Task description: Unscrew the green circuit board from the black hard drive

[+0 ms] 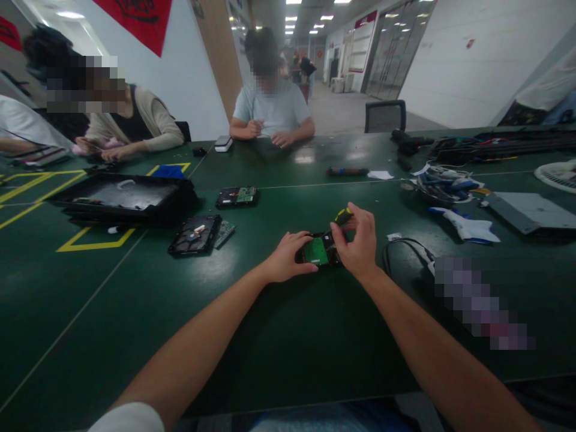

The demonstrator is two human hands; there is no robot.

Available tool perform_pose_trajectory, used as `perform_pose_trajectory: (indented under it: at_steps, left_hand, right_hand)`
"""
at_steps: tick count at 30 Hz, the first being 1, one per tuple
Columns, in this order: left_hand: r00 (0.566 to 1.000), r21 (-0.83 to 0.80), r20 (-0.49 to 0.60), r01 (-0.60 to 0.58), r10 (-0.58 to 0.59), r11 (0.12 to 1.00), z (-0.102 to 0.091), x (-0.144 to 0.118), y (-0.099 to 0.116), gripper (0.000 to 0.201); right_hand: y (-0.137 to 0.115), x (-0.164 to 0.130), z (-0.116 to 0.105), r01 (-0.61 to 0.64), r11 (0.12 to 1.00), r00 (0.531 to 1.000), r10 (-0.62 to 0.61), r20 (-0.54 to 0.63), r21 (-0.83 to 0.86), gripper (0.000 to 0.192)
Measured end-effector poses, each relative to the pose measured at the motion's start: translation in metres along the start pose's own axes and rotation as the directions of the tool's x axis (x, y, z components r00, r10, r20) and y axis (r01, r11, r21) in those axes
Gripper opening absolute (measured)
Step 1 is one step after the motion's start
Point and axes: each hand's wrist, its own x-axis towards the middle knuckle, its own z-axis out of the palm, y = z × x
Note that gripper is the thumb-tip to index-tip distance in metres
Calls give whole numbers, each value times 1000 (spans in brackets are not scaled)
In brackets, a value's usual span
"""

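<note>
A small hard drive with a green circuit board (pixel 316 251) lies on the dark green table (pixel 288 324) in front of me. My left hand (pixel 288 256) holds its left side down. My right hand (pixel 357 243) grips a screwdriver with a yellow and black handle (pixel 344 215), its tip down at the drive's right part. The drive's right end is hidden behind my right hand.
An open hard drive (pixel 194 234), another drive (pixel 236 195) and a black tray (pixel 123 198) lie to the left. A black cable (pixel 405 249), tangled wires (pixel 443 180), a grey plate (pixel 526 211) and a fan (pixel 558 174) sit right. Two people sit across the table.
</note>
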Motion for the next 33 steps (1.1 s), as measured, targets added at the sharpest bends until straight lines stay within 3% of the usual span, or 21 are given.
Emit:
perform_pose_trajectory:
  at_steps: [28, 33]
  left_hand:
    - [1000, -11, 1, 6, -6, 1000, -2, 0, 2, 86]
    - [1000, -18, 6, 9, -8, 1000, -3, -1, 4, 86]
  right_hand:
    - [-2, -1, -1, 14, 1000, 999, -15, 49, 11, 72]
    - [-2, -1, -2, -2, 999, 994, -4, 108, 48, 79]
